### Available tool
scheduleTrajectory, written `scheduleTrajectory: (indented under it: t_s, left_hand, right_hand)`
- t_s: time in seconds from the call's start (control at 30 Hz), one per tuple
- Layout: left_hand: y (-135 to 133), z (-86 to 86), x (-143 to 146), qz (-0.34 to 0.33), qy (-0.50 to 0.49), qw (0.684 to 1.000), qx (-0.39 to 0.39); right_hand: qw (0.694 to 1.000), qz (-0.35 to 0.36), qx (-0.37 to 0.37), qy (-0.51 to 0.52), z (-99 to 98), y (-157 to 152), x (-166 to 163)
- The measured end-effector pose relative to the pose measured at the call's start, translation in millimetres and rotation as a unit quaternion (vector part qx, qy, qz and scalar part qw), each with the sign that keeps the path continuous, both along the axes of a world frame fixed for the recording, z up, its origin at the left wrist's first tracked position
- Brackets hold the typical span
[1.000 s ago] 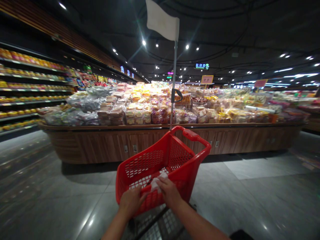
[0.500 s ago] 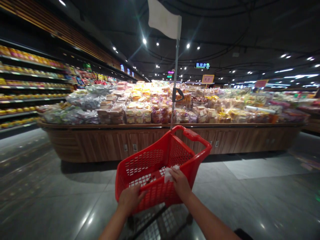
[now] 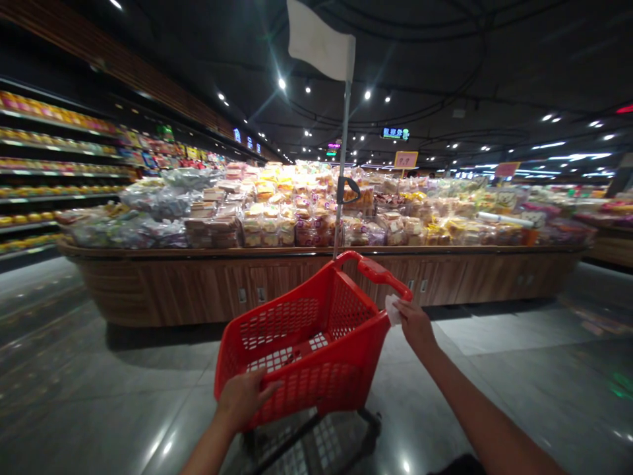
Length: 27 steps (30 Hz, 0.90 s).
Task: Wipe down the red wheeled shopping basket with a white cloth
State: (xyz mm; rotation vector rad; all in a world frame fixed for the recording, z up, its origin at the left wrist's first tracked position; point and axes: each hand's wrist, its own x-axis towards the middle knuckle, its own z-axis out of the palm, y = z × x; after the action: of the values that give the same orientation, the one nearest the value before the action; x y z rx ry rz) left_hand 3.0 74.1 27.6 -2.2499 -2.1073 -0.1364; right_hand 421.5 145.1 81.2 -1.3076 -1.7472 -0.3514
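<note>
A red plastic shopping cart basket (image 3: 301,343) stands in front of me, tilted to the left. My left hand (image 3: 241,398) grips its near rim. My right hand (image 3: 414,322) is closed on a small white cloth or tissue (image 3: 392,309) and presses it against the basket's far right corner, just below the red handle (image 3: 376,270). A grey pole with a white flag (image 3: 320,43) rises from the cart's far end. The basket looks empty inside.
A long wooden display island (image 3: 316,280) piled with packaged snacks runs across the aisle ahead. Stocked shelves (image 3: 54,178) line the left wall. The grey tiled floor (image 3: 519,356) is glossy. Another display stand (image 3: 613,237) sits at the far right.
My right hand has carried the white cloth from the basket's near rim out along the right side to the far corner by the handle. My left hand stays on the near rim.
</note>
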Motion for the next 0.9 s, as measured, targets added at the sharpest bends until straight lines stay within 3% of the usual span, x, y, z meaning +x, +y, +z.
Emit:
scheduleTrajectory:
  t_s: [0.2, 0.37, 0.47, 0.53, 0.7, 0.8, 0.9]
  left_hand:
    - [11.0, -7.0, -20.7, -0.005, 0.004, 1.000, 0.020]
    - [14.2, -2.1, -19.3, 0.003, -0.020, 0.997, 0.080]
    - [17.7, 7.8, 19.8, 0.002, -0.037, 0.984, 0.176]
    - [23.7, 15.6, 63.2, -0.047, -0.073, 0.974, 0.211]
    - [47.7, 26.4, 166.8, -0.120, -0.110, 0.971, 0.176]
    - [57.5, 24.1, 186.4, -0.104, -0.099, 0.979, 0.146]
    - [58.7, 20.5, 182.7, -0.089, -0.090, 0.983, 0.136]
  right_hand:
    - [0.984, 0.057, 0.091, -0.143, 8.7, -14.0, -14.5]
    - [0.988, -0.005, 0.093, -0.123, 13.8, -12.5, -5.6]
    - [0.990, -0.009, 0.067, -0.124, 3.9, -12.5, -17.0]
    - [0.990, 0.020, 0.064, -0.122, -7.7, -16.0, -36.4]
    - [0.988, 0.105, 0.033, -0.103, -25.7, -26.8, -75.3]
    - [0.993, 0.066, 0.028, -0.096, -16.8, -26.1, -59.5]
    - [0.998, -0.021, 0.036, -0.036, -2.5, -21.0, -27.1]
